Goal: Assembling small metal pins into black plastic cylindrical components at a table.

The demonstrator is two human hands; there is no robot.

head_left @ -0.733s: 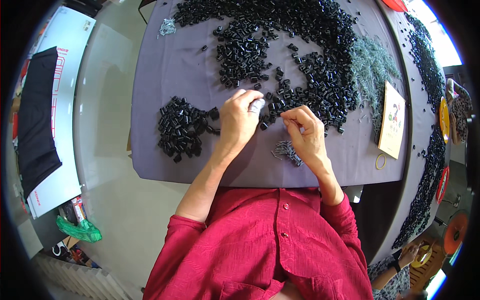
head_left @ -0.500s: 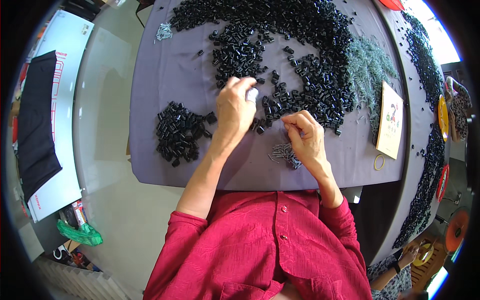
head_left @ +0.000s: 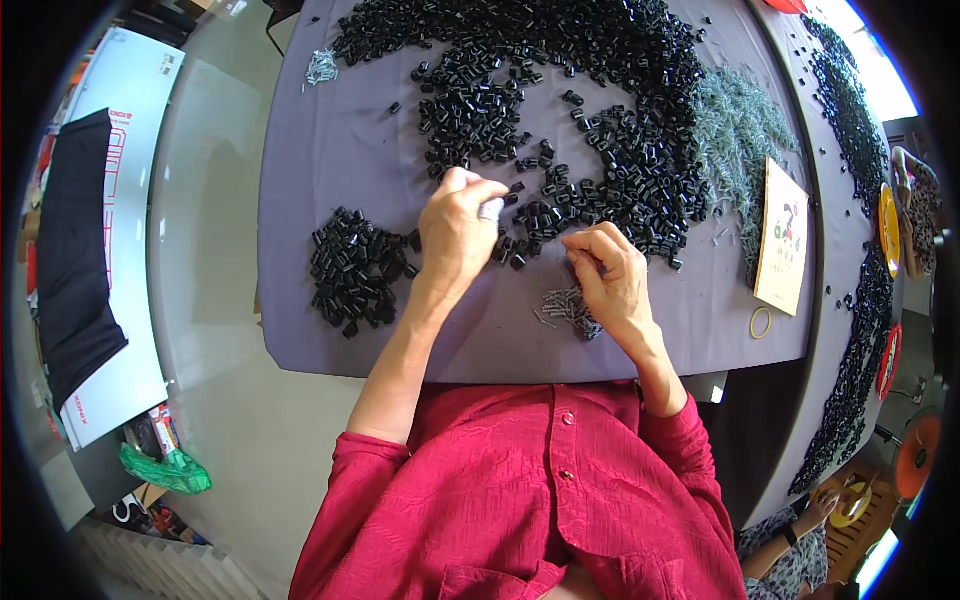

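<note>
My left hand (head_left: 458,235) is over the table by the near edge of the black plastic pieces (head_left: 470,115). Its fingers are bent together, with a whitish wrap or cover showing at a fingertip; whatever they hold is hidden. My right hand (head_left: 612,275) is pinched, thumb against forefinger, beside a few loose black pieces (head_left: 540,220). What sits in that pinch is too small to make out. Just below it lies a small heap of grey pins or screws (head_left: 568,308). To the left of my left forearm is a separate pile of black pieces (head_left: 355,268).
A wide spread of greenish-grey pins (head_left: 740,130) lies at the right, near a cream booklet (head_left: 782,240) and a yellow ring (head_left: 760,323). A few pale pins (head_left: 321,67) sit far left. Another table holds more black pieces (head_left: 850,370); another person's hand (head_left: 818,510) shows there.
My left hand has shifted slightly left and toward me, its fingers drawn further in. The right hand stays in nearly the same place, still pinched.
</note>
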